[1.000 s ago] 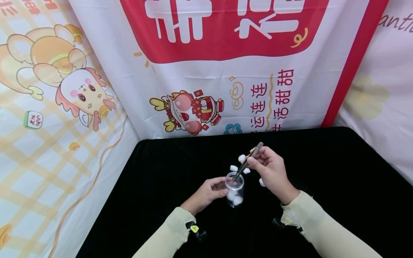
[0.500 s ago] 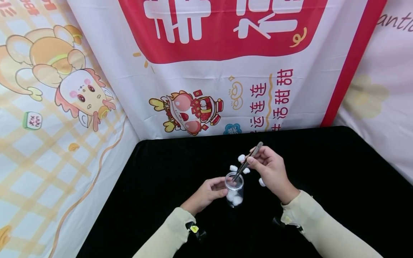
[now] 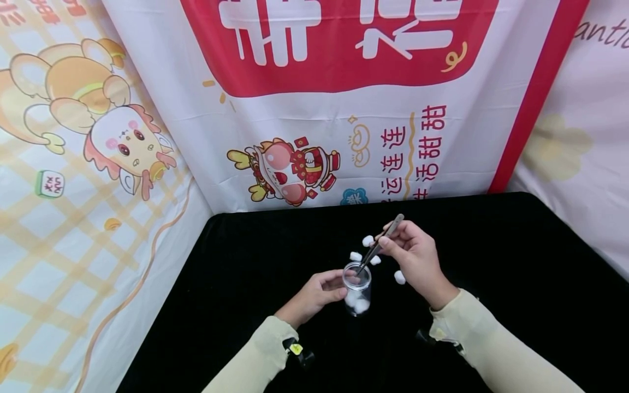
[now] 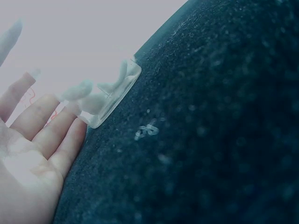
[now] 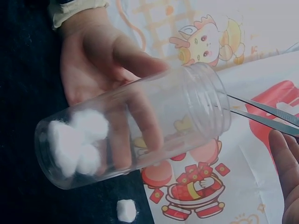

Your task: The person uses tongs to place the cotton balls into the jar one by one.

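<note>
A clear plastic jar (image 3: 357, 292) stands upright and lidless on the black cloth. Several cotton balls (image 5: 70, 144) lie at its bottom. My left hand (image 3: 316, 295) holds the jar from the left, the fingers behind its wall and the thumb on the near side. In my right hand (image 3: 415, 256) is a pair of metal tweezers (image 3: 389, 232), pinched between thumb and fingers. The tweezers slant down into the jar's mouth. Seen from the right wrist, their two prongs (image 5: 261, 107) stand apart with nothing between the tips, just inside the rim.
Several loose cotton balls lie beyond the jar and to its right, one (image 3: 356, 256) near its rim and another (image 3: 399, 277) beside the right hand. The black-covered table (image 3: 275, 240) ends at a printed curtain (image 3: 295, 109) behind, with more printed cloth on both sides.
The right hand and the tweezers have shifted slightly up and to the right, so the tips sit a little higher in the jar's mouth. The left hand and jar have stayed put.
</note>
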`<action>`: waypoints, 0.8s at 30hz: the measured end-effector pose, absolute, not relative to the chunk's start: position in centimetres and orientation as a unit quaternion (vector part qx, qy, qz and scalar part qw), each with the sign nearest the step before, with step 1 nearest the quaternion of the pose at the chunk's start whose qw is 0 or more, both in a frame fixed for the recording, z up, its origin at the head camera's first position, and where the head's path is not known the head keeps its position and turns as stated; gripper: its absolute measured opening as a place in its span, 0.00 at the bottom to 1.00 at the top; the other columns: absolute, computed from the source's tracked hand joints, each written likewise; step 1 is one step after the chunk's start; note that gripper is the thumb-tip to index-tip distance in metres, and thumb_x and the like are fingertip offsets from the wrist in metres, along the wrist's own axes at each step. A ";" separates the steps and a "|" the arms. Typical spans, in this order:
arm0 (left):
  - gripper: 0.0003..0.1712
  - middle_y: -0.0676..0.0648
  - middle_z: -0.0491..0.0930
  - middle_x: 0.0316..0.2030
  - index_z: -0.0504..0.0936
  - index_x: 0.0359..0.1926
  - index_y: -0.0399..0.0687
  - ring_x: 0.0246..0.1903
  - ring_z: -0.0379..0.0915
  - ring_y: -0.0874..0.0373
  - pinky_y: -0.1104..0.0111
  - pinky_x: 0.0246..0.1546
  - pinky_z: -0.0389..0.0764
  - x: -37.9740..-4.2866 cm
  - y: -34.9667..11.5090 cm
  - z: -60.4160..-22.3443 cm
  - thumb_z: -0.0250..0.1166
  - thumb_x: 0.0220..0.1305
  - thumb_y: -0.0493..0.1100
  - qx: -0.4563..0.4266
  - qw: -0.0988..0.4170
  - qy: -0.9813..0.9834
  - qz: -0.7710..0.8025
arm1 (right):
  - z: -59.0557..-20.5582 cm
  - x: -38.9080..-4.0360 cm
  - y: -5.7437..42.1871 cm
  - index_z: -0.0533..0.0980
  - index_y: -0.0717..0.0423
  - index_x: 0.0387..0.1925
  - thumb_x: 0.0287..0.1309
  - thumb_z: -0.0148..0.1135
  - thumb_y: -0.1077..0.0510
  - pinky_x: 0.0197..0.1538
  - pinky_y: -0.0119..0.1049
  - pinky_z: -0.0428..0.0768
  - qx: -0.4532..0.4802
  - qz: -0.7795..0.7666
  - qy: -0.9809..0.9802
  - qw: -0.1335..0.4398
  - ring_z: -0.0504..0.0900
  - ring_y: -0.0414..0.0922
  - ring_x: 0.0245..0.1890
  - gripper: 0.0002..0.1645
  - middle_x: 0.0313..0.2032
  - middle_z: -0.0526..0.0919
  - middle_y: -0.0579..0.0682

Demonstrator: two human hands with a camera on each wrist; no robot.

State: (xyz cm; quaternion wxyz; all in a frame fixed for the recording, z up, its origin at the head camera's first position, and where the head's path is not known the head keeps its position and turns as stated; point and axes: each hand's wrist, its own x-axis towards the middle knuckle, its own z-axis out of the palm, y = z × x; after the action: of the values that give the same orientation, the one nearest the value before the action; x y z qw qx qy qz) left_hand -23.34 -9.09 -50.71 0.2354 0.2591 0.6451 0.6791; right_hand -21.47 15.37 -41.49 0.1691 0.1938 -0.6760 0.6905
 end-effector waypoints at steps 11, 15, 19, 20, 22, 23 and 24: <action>0.25 0.44 0.75 0.60 0.72 0.64 0.40 0.60 0.71 0.51 0.59 0.58 0.72 -23.4 -9.1 -50.8 0.62 0.69 0.43 0.265 0.238 0.645 0.676 | -41.2 -21.8 16.0 0.71 0.72 0.44 0.61 0.62 0.68 0.36 0.36 0.84 0.202 0.692 -0.669 0.185 0.86 0.46 0.35 0.13 0.36 0.84 0.60; 0.26 0.44 0.75 0.60 0.72 0.64 0.41 0.60 0.70 0.51 0.59 0.58 0.72 -23.5 -9.2 -50.9 0.62 0.68 0.44 0.266 0.239 0.644 0.677 | -41.2 -22.0 16.2 0.71 0.73 0.43 0.60 0.63 0.69 0.36 0.35 0.84 0.200 0.705 -0.655 0.182 0.86 0.46 0.35 0.13 0.36 0.84 0.59; 0.26 0.44 0.75 0.60 0.72 0.64 0.41 0.60 0.70 0.51 0.59 0.58 0.72 -23.6 -9.2 -51.0 0.62 0.68 0.44 0.267 0.239 0.644 0.676 | -41.3 -22.2 16.4 0.70 0.73 0.44 0.61 0.62 0.69 0.38 0.36 0.83 0.204 0.709 -0.651 0.178 0.86 0.46 0.36 0.13 0.36 0.84 0.59; 0.26 0.44 0.75 0.60 0.72 0.64 0.41 0.60 0.70 0.51 0.59 0.58 0.72 -23.6 -9.2 -51.0 0.62 0.69 0.43 0.267 0.238 0.644 0.677 | -41.4 -22.2 16.4 0.69 0.74 0.44 0.61 0.62 0.69 0.39 0.36 0.83 0.207 0.710 -0.650 0.177 0.86 0.46 0.37 0.14 0.37 0.83 0.61; 0.25 0.44 0.75 0.60 0.72 0.64 0.40 0.60 0.70 0.51 0.59 0.58 0.72 -23.6 -9.2 -51.0 0.61 0.69 0.43 0.269 0.237 0.644 0.676 | -41.4 -22.2 16.4 0.69 0.74 0.44 0.61 0.62 0.68 0.39 0.37 0.83 0.208 0.710 -0.649 0.178 0.86 0.46 0.37 0.14 0.37 0.83 0.62; 0.25 0.44 0.75 0.60 0.72 0.65 0.40 0.60 0.70 0.51 0.59 0.58 0.72 -23.5 -9.2 -50.9 0.61 0.69 0.43 0.268 0.237 0.644 0.677 | -41.4 -22.2 16.4 0.69 0.75 0.44 0.61 0.62 0.68 0.39 0.36 0.83 0.209 0.709 -0.649 0.179 0.86 0.46 0.36 0.15 0.37 0.83 0.62; 0.25 0.44 0.75 0.60 0.71 0.65 0.40 0.60 0.70 0.51 0.59 0.58 0.72 -23.5 -9.2 -50.9 0.61 0.69 0.43 0.270 0.235 0.643 0.677 | -41.4 -22.3 16.4 0.69 0.75 0.44 0.61 0.63 0.69 0.39 0.36 0.83 0.208 0.709 -0.649 0.181 0.86 0.46 0.36 0.15 0.37 0.83 0.61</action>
State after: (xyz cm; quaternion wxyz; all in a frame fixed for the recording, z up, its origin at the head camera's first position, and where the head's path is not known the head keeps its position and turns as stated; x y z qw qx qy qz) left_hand -23.50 -9.18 -50.91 0.2353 0.2700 0.6435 0.6765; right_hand -22.26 16.43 -41.44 0.1806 0.2079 -0.6489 0.7093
